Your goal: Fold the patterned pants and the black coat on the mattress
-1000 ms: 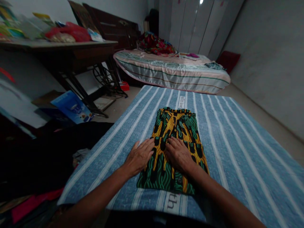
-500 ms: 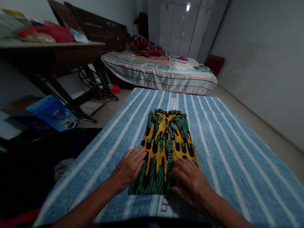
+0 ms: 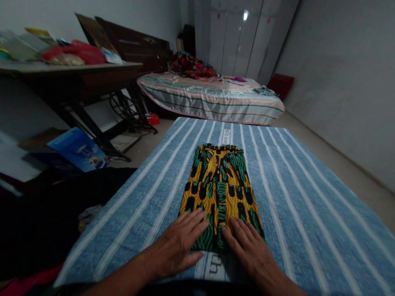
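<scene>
A folded shirt (image 3: 217, 176) patterned in yellow, green and black lies flat on the blue striped cloth (image 3: 154, 193). Its collar points away from me, and its lower part is folded up over the front. My left hand (image 3: 177, 240) rests on the near left corner of the shirt, fingers stretched out and thumb apart. On the near right part, my right hand (image 3: 249, 246) lies flat with its fingers extended. Neither hand grips the fabric. The near corners of the shirt are partly hidden under my hands.
Beyond the striped surface stands a bed (image 3: 216, 96) with a red floral blanket (image 3: 193, 65). To the left are a sewing machine table (image 3: 92, 72) carrying bags and a blue box (image 3: 77, 149). Dark cloth (image 3: 61, 213) lies beside the near left edge.
My left hand has moved from the shirt's left edge toward me and inward onto its near corner. My right hand has shifted slightly nearer, its fingers flatter. The shirt stays in place.
</scene>
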{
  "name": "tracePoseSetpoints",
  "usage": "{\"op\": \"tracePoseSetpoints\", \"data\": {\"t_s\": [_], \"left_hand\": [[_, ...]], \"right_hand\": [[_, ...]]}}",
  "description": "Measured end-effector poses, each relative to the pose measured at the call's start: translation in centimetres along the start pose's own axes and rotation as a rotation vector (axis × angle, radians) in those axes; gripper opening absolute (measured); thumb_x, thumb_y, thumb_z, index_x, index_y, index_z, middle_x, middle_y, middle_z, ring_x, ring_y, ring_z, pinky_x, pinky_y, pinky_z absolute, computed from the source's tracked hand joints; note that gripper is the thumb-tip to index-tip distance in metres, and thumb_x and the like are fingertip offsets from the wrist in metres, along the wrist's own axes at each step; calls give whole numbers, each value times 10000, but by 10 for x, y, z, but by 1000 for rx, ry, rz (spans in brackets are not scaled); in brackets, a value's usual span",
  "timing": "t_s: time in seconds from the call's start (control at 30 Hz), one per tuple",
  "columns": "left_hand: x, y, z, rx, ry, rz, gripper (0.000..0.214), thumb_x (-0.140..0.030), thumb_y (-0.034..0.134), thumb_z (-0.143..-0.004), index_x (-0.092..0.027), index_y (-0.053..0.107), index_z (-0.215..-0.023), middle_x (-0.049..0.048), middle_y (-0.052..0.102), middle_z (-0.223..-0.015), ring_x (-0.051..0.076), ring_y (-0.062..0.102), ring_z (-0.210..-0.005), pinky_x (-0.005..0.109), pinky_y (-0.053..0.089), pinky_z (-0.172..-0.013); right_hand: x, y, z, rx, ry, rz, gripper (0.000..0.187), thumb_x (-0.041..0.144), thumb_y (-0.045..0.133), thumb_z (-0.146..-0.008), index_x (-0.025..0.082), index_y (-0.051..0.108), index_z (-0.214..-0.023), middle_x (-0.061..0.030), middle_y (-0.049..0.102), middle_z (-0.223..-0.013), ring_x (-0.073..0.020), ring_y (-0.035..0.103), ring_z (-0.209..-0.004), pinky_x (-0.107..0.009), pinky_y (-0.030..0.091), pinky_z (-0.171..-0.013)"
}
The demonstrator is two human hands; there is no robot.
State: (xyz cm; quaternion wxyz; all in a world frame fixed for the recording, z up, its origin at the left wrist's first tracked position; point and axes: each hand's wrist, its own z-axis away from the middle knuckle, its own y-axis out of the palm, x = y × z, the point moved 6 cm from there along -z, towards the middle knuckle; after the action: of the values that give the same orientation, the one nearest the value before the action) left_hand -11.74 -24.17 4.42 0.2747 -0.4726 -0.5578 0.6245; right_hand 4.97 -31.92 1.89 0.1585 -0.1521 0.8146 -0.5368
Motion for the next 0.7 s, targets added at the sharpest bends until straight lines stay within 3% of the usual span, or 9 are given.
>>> {"op": "tracePoseSetpoints", "data": {"t_s": [0.27, 0.37, 0.53, 0.7], "left_hand": [[2, 7, 0, 4, -30, -7, 715, -227, 607, -742, -206, 320, -1396, 127, 381, -1447, 313, 348, -1325, 517, 317, -1071], [4, 8, 0, 6, -28, -21, 764, -232, 616, -722, -204, 288, -1411, 129, 368, -1455, 319, 346, -1325, 523, 319, -1070], [10, 15, 4, -42, -44, -32, 835, -129, 553, -667, -212, 233, -1433, 109, 367, -1459, 296, 368, -1314, 492, 329, -1078], [18, 12, 12, -147, -116, -27, 889, -25, 461, -572, -242, 284, -1416, 69, 459, -1402, 251, 420, -1281, 412, 339, -1082]], "right_hand": [[6, 7, -11, -43, -53, -34, 393, 261, 430, -912, 210, 481, -1298, -128, 571, -1269, -297, 502, -1191, -438, 457, -916], [-4, 7, -24, 100, -46, -170, 385, 193, 468, -877, 208, 511, -1259, -109, 607, -1217, -264, 553, -1118, -392, 467, -898], [-25, -8, -56, 463, 70, -553, 420, 87, 499, -773, 237, 583, -1157, -37, 665, -1057, -162, 613, -931, -239, 465, -799], [-35, -18, -75, 616, 99, -813, 360, 77, 485, -751, 222, 649, -1037, -29, 683, -963, -151, 620, -867, -221, 459, -743]]}}
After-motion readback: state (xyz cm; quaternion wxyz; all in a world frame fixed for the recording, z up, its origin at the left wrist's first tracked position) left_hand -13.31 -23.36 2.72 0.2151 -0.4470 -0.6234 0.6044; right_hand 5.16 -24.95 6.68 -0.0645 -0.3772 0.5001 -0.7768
